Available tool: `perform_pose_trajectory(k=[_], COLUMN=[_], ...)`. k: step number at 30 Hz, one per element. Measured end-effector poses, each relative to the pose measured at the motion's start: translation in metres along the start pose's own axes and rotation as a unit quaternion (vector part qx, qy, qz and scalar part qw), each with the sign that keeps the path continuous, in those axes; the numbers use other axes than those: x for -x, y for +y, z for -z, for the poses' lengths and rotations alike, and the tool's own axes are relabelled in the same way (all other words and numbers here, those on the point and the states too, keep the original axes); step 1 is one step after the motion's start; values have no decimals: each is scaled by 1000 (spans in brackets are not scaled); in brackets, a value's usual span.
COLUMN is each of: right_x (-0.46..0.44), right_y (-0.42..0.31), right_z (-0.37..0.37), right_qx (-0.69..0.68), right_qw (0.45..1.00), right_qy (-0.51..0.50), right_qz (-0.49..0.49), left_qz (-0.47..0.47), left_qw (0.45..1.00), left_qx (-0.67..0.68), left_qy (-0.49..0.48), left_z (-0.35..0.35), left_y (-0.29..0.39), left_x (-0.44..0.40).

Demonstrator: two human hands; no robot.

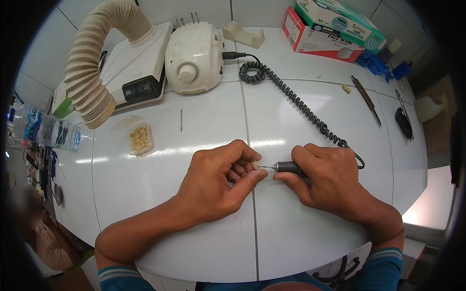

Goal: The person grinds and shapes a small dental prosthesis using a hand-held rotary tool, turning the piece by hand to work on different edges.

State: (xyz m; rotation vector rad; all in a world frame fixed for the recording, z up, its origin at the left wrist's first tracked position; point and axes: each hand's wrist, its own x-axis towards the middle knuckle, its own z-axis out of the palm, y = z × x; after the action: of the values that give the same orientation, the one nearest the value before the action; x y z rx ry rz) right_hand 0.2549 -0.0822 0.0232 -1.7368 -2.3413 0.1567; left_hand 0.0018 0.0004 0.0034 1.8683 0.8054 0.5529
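Between the thumb and fingers of my left hand (213, 179) is a small cream-coloured, tooth-like piece (256, 165), mostly hidden by the fingertips. My right hand (325, 177) is wrapped round a dark rotary handpiece (287, 167), held level and pointing left. Its thin metal bur (266, 167) reaches the piece, though I cannot tell whether it is cutting. A coiled black cord (296, 99) runs from the handpiece to a white control unit (194, 58) with a front knob. Left of my hands, a small clear box (149, 140) with its lid open holds several yellowish tooth-like pieces (139, 138).
A ribbed suction hose (80, 72) arches over the back left. A loose bur (181, 120) lies on the white table (194, 257). Brown tweezers (366, 99), a knife-like tool (403, 116) and mask boxes (325, 36) lie right. A water bottle (46, 127) and another person (46, 237) are left.
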Motion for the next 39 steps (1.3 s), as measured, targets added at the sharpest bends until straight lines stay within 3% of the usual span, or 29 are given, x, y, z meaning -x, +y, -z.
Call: perform_pose_trajectory(k=[19,28,31,37,39], right_x=[0,-1,-4,-5,-5], right_y=[1,18,25,19,18], right_z=[2,2,3,6,4], right_qx=[-14,-65,-58,-48,-44], right_qw=[1000,996,994,993,994], right_qy=[-2,37,24,-5,8], right_qz=[-10,-56,-89,-104,-98], left_qz=[-50,-2,-2,-50,-52], left_qw=[999,999,998,948,940], left_qx=[14,12,-50,-315,-337], left_qy=[11,34,25,-17,-28], left_z=[-1,4,10,25,32], left_y=[-4,-3,7,40,37], left_x=[-1,2,4,18,19])
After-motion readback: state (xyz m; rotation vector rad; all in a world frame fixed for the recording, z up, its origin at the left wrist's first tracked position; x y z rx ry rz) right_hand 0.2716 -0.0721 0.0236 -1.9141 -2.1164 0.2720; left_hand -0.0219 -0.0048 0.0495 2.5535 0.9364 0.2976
